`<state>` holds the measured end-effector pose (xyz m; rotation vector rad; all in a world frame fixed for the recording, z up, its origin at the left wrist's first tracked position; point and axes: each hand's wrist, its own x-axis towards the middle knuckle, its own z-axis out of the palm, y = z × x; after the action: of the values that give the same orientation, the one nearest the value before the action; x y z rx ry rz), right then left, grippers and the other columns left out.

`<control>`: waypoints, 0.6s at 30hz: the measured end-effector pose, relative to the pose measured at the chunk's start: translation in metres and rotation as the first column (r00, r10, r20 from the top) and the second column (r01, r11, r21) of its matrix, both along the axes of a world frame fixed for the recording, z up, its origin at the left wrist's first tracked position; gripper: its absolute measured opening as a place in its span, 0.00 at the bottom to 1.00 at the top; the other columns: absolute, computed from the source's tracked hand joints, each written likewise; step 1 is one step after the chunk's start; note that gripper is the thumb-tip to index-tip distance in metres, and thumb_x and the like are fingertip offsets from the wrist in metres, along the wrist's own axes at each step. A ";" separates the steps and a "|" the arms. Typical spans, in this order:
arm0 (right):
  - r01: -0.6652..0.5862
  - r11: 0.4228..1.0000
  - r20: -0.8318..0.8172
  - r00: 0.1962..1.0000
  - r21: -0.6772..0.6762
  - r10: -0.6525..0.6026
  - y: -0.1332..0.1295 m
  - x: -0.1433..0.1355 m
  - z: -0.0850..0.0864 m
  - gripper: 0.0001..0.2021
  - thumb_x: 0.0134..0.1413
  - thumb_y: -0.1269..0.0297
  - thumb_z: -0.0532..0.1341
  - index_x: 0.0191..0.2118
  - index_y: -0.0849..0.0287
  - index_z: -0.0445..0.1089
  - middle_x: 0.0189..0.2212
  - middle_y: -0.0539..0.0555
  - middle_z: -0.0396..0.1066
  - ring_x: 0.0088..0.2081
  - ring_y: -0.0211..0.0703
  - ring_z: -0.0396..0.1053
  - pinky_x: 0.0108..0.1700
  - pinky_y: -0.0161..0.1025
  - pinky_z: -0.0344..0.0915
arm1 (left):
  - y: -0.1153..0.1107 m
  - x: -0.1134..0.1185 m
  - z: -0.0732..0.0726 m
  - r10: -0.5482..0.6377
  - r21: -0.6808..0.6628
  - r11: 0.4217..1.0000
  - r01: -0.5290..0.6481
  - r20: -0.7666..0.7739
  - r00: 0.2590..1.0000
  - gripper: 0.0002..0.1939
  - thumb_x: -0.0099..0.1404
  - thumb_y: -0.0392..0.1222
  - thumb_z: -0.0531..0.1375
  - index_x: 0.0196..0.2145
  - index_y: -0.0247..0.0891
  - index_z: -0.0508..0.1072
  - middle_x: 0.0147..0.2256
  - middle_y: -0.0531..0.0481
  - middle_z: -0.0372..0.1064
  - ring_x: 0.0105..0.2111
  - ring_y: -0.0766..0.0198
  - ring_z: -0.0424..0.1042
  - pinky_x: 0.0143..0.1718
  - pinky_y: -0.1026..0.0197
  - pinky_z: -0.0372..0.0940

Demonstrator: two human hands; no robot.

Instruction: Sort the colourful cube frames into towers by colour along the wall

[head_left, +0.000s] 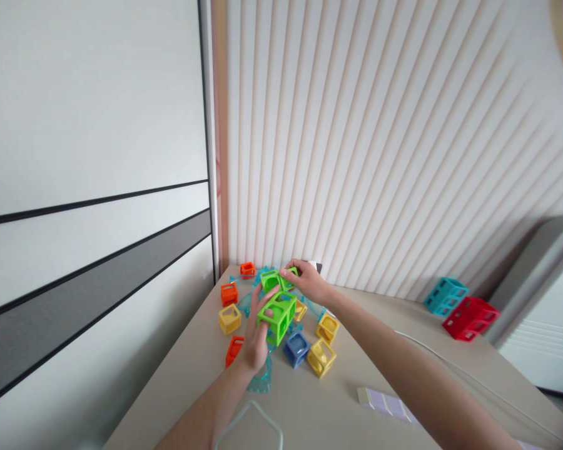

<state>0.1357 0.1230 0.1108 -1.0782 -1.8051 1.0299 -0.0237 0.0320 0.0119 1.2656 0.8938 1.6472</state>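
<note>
My left hand (255, 342) is wrapped around a green open-frame cube block (278, 320), with its fingers on the cube's left side. Farther back, my right hand (308, 281) pinches another green cube block (289, 279). A third green block (270, 281) sits against that one; whether all of them are joined, I cannot tell. Under and behind the hands lie clear teal plastic pieces (261, 380), partly hidden. Close to the left hand are an orange cube block (233, 350) and a yellow cube block (229, 319). A blue cube block (296, 349) lies just right of the held green one.
More yellow blocks (321, 357) and orange blocks (229, 294) lie around on the table (319, 412). At right stand a teal block stack (445, 296) and a red one (471, 319). A white cable (478, 381) and a lilac-and-white strip (385, 404) lie near my right forearm.
</note>
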 end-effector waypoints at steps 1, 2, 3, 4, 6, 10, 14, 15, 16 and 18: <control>0.002 1.000 0.007 1.000 0.001 -0.002 -0.001 0.002 0.001 0.27 0.43 0.35 0.70 0.30 0.57 0.69 0.19 0.43 0.61 0.23 0.36 0.67 0.26 0.36 0.74 | -0.001 0.000 0.002 -0.046 0.001 0.999 0.046 -0.012 0.999 0.25 0.68 0.59 0.59 0.55 0.43 0.76 0.58 0.41 0.72 0.64 0.47 0.66 0.63 0.49 0.63; 0.000 1.000 0.015 1.000 0.000 0.000 -0.002 0.004 0.003 0.27 0.43 0.36 0.71 0.30 0.57 0.69 0.19 0.42 0.60 0.23 0.36 0.66 0.25 0.35 0.73 | -0.002 0.001 0.003 -0.085 0.000 0.996 0.085 -0.018 0.996 0.25 0.68 0.59 0.58 0.55 0.43 0.75 0.58 0.42 0.72 0.64 0.47 0.65 0.64 0.48 0.62; -0.007 1.000 0.024 1.000 -0.003 0.008 -0.003 0.007 0.005 0.27 0.43 0.36 0.71 0.30 0.57 0.70 0.19 0.43 0.60 0.22 0.36 0.66 0.24 0.35 0.73 | -0.003 0.001 0.004 -0.116 -0.004 0.993 0.116 -0.018 0.993 0.26 0.68 0.60 0.59 0.56 0.44 0.75 0.58 0.42 0.72 0.64 0.47 0.65 0.64 0.48 0.61; -0.019 1.000 0.034 0.999 -0.007 0.019 -0.004 0.009 0.007 0.27 0.43 0.36 0.71 0.31 0.57 0.70 0.19 0.43 0.62 0.23 0.37 0.67 0.24 0.35 0.73 | -0.004 0.000 0.004 -0.129 -0.012 0.992 0.129 -0.011 0.992 0.26 0.67 0.59 0.60 0.57 0.44 0.75 0.58 0.42 0.73 0.64 0.46 0.65 0.64 0.48 0.61; -0.041 0.999 0.052 0.998 -0.016 0.041 -0.005 0.013 0.011 0.28 0.44 0.35 0.70 0.32 0.58 0.71 0.21 0.45 0.66 0.25 0.39 0.70 0.25 0.36 0.74 | -0.004 -0.001 0.003 -0.134 -0.035 0.990 0.135 0.009 0.991 0.28 0.65 0.59 0.62 0.58 0.46 0.74 0.58 0.43 0.73 0.65 0.46 0.64 0.64 0.48 0.62; -0.009 1.000 0.089 0.996 0.014 0.008 -0.002 0.024 0.018 0.30 0.53 0.31 0.61 0.36 0.58 0.72 0.27 0.50 0.73 0.30 0.41 0.74 0.31 0.38 0.76 | 0.000 -0.001 -0.005 -0.092 -0.069 0.993 0.098 0.084 0.992 0.31 0.62 0.57 0.65 0.61 0.47 0.72 0.57 0.43 0.74 0.65 0.46 0.64 0.65 0.48 0.60; 0.146 0.982 0.194 0.967 0.122 -0.167 0.009 0.038 0.013 0.25 0.60 0.37 0.58 0.38 0.58 0.72 0.29 0.52 0.74 0.31 0.42 0.74 0.34 0.39 0.73 | 0.011 0.002 -0.014 -0.100 -0.052 0.992 0.117 0.253 0.962 0.32 0.66 0.60 0.59 0.63 0.45 0.69 0.59 0.43 0.72 0.65 0.47 0.65 0.64 0.47 0.61; 0.180 0.971 0.237 0.948 0.157 -0.214 0.012 0.041 0.010 0.22 0.60 0.41 0.60 0.37 0.58 0.72 0.30 0.53 0.75 0.32 0.43 0.74 0.36 0.39 0.72 | 0.014 0.002 -0.015 -0.090 -0.043 0.993 0.107 0.290 0.953 0.32 0.67 0.61 0.58 0.63 0.44 0.70 0.60 0.42 0.71 0.65 0.47 0.65 0.64 0.47 0.61; 0.204 0.960 0.284 0.925 0.191 -0.253 0.014 0.045 0.006 0.18 0.59 0.45 0.63 0.36 0.58 0.72 0.31 0.54 0.76 0.34 0.44 0.74 0.38 0.40 0.71 | 0.016 0.002 -0.015 -0.076 -0.037 0.995 0.092 0.318 0.945 0.32 0.67 0.61 0.57 0.62 0.43 0.70 0.60 0.42 0.71 0.65 0.47 0.65 0.64 0.47 0.61; 0.217 0.945 0.387 0.872 0.244 -0.300 0.016 0.049 -0.003 0.12 0.56 0.54 0.67 0.35 0.58 0.74 0.35 0.55 0.77 0.38 0.47 0.74 0.42 0.41 0.69 | 0.019 0.001 -0.015 -0.051 -0.031 0.997 0.066 0.347 0.936 0.31 0.67 0.61 0.56 0.62 0.42 0.70 0.61 0.41 0.70 0.65 0.47 0.64 0.64 0.48 0.61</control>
<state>0.1852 0.1392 0.1081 -1.4536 -1.9716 0.4687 -0.0225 0.0515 -0.0034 0.9237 0.6631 1.7256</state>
